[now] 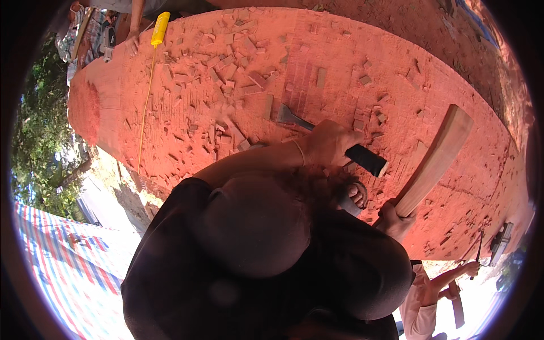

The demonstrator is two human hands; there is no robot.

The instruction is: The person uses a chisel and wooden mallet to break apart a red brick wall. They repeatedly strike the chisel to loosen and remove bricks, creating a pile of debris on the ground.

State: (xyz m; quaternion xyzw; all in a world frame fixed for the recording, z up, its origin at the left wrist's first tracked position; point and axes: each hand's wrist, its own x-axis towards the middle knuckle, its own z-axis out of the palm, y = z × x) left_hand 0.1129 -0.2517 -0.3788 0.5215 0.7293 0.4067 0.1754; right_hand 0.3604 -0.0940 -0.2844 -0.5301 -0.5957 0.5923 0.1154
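Head view: the left hand [326, 143] is closed around a black-handled chisel [362, 157], whose blade rests on the big red timber slab [317, 51] amid loose wood chips [226, 73]. The right hand [395, 220] grips a pale wooden mallet [436, 158] near the slab's near edge. A yellow-handled tool [160, 28] lies at the far left end, beside another person's hand [132, 42].

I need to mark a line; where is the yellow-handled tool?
In the head view, the yellow-handled tool lies upper left on the red carved timber, beside another person's hand.
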